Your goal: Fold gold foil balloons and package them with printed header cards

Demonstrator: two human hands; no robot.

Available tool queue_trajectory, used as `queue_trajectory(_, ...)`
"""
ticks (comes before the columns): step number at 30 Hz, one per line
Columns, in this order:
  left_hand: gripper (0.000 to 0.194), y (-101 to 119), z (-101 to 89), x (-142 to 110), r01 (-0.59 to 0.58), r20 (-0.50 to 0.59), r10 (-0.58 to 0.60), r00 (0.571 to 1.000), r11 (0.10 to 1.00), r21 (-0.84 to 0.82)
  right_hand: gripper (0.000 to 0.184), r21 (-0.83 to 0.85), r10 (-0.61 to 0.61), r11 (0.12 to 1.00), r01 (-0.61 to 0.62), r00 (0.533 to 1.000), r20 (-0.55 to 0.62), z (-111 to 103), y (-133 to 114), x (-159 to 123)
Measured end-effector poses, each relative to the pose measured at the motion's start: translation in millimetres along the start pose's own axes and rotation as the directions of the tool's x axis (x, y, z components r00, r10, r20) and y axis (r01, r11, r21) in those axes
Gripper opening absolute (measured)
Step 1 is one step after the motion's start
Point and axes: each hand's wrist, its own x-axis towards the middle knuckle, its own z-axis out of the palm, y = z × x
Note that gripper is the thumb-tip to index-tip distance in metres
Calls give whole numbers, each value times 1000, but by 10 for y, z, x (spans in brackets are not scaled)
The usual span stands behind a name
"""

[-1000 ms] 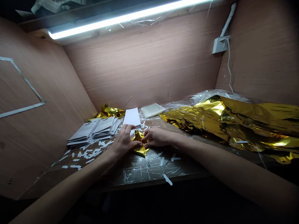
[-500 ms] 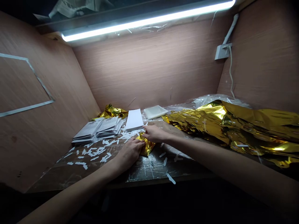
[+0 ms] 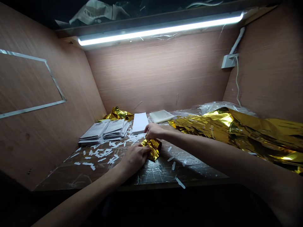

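A small crumpled piece of gold foil (image 3: 154, 150) lies on the table in front of me, its right edge curling up. My left hand (image 3: 135, 158) holds it down from the left, fingers together on its near-left part. At the foil's far end is my right hand (image 3: 153, 130), its fingers bent downward and closed; what is between the fingertips is hidden. Just beyond those fingers stands a stack of blank white cards (image 3: 140, 123). Small white paper strips (image 3: 104, 153) are scattered left of my left hand, and a few more lie right of the foil.
Two piles of printed cards (image 3: 93, 132) stand at the left. Behind lie a bunched gold foil (image 3: 118, 113) and a translucent stack of plastic sheets (image 3: 161, 116). A large gold foil sheet (image 3: 227, 126) covers the right side. Wooden walls (image 3: 153, 72) enclose the table under a tube light (image 3: 161, 30).
My right hand's extended index finger has bent down toward the foil's far end. The foil's right side now curls up more. My left hand stays on it; the whole view has shifted slightly.
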Motion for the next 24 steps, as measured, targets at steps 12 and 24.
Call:
queue_trajectory(12,19,-49,37,-160,158,-128,-145,981,982,99,20,78,-345,937,340,936,66,304,-48,-219)
queue_trajectory(24,32,-215,-125,-188,-160,53,161,986,987,-26,26,364,-405,866,344,908,108,287,321,-325)
